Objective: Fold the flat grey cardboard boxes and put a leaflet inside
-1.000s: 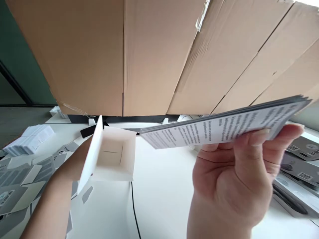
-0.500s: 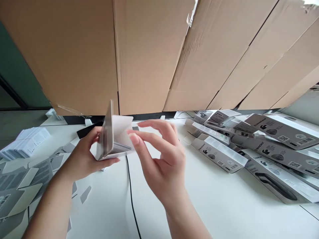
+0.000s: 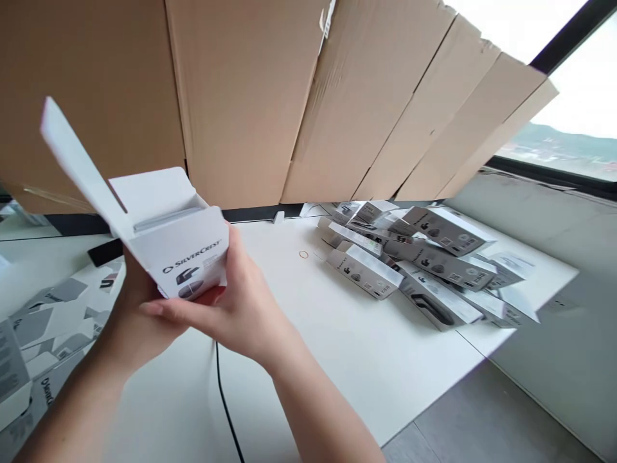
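Note:
A white and grey printed carton is held up over the table, its flaps open at the top and a long flap sticking up to the left. Something thin and grey, perhaps folded paper, shows just inside the opening; its kind I cannot make out. My left hand grips the carton from the left and below, with most of its fingers hidden. Wrapped round the right side is my right hand, its thumb lying across the front below the print.
Several printed cartons lie piled on the white table at the right. Flattened cartons spread over the left side. A black cable runs toward me, a rubber band lies mid-table, and tall cardboard stands behind.
The carton has turned so its printed side faces me. My right hand has gone from fingering its opening to gripping its side. The view has swung to the right.

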A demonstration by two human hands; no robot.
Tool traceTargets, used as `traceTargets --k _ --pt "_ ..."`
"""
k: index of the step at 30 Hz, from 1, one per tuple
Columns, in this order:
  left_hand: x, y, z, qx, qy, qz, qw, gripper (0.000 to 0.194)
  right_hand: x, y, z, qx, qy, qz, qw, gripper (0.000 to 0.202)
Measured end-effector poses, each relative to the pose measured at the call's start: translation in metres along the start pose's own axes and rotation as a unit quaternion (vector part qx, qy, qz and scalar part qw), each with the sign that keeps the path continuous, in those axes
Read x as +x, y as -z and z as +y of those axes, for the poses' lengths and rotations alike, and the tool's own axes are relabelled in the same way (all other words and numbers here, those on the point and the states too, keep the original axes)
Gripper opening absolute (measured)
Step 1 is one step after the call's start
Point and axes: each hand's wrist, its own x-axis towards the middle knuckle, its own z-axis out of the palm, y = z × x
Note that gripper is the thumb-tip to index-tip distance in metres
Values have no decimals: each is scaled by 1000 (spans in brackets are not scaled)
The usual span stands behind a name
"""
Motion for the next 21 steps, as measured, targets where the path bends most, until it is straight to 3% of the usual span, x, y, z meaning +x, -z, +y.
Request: traceTargets --k 2,4,6,9,11,12,14,16,17,19,21 --pt "-4 -14 2 -4 18 -27 999 50 3 2 4 -8 18 4 1000 140" --pt "-10 -20 2 51 15 -28 998 77 5 12 10 -10 41 18 999 135" --pt "-16 -18 3 136 13 -26 990 108 4 31 19 -11 51 58 997 112" --pt "-20 -7 5 222 19 -38 974 121 -8 84 38 -78 59 158 983 86" --pt "-20 1 7 241 23 -35 970 115 -23 132 49 -190 47 219 956 94" --pt "-20 4 9 243 26 -31 969 112 -33 159 54 -279 23 255 925 103" --pt "-20 8 12 248 28 -26 968 108 -49 211 61 -477 -70 319 816 119" --pt "-20 9 14 256 23 -19 966 107 -59 258 66 -631 -179 312 688 123" --pt "-21 9 15 260 19 -17 965 107 -61 277 68 -675 -227 293 638 121" --pt "-22 8 17 269 11 -16 963 108 -59 308 72 -700 -272 277 599 113" --pt "-23 9 19 278 -10 -10 960 109 -55 329 76 -702 -296 272 587 105"
